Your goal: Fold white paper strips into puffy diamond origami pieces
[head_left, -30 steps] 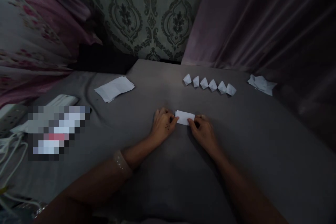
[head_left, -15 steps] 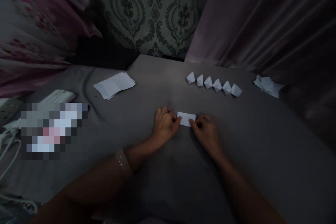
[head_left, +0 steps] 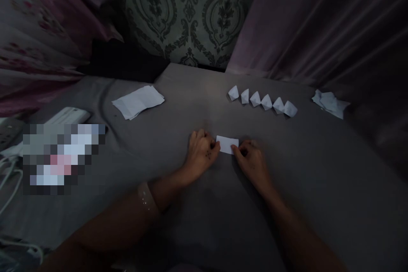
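A small white folded paper strip (head_left: 227,144) lies on the grey sheet (head_left: 318,187) in front of me. My left hand (head_left: 200,155) pinches its left end with curled fingers. My right hand (head_left: 251,161) pinches its right end, thumb on the lower edge. A clear bangle sits on my left wrist. Beyond the hands, a row of several small folded white paper shapes (head_left: 263,101) stands in a line.
A loose stack of white paper sheets (head_left: 137,101) lies to the far left. Crumpled white paper scraps (head_left: 330,103) lie at the far right by the curtain. A white box (head_left: 68,115) and white cables (head_left: 9,178) sit at the left edge. Patterned wall behind.
Both hands stay on the paper strip, barely shifting. The view has drifted slightly, so everything sits a little further right and higher.
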Demonstrator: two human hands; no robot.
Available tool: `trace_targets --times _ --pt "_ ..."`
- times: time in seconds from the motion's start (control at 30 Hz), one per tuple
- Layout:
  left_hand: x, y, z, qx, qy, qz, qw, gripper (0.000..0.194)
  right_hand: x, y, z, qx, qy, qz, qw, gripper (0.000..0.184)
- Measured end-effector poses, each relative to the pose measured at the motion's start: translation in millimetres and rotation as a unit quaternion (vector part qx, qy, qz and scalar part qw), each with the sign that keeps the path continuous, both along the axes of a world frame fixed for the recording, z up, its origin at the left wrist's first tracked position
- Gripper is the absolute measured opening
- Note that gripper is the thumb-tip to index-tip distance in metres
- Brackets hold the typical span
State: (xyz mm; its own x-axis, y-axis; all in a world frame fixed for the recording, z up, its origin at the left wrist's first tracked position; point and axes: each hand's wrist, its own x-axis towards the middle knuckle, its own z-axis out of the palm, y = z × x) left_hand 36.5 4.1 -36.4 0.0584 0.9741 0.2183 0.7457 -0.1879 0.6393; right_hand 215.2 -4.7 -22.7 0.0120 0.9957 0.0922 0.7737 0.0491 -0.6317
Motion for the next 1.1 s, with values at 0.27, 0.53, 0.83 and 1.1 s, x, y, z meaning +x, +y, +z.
trace_targets --times 0.27,0.53,0.83,1.1 --pt "-2 3 -6.6 0.021 0.008 -0.006 1.0 0.022 1 1 -2.4 -0.005 0.003 0.005 1.0 0.031" --pt "-2 1 -1.5 0.015 0.065 -0.016 0.998 0.019 4 -1 -6.0 0.027 -0.022 0.013 0.999 0.031" --pt "-1 2 22.9 0.027 0.251 -0.249 0.935 0.023 2 -7 -9.5 0.148 -0.044 0.086 0.984 0.018" --pt "-22 -22 34.5 0.041 0.299 -0.309 0.902 0.034 -28 -41 18.8 0.091 -0.285 0.173 0.938 0.035"
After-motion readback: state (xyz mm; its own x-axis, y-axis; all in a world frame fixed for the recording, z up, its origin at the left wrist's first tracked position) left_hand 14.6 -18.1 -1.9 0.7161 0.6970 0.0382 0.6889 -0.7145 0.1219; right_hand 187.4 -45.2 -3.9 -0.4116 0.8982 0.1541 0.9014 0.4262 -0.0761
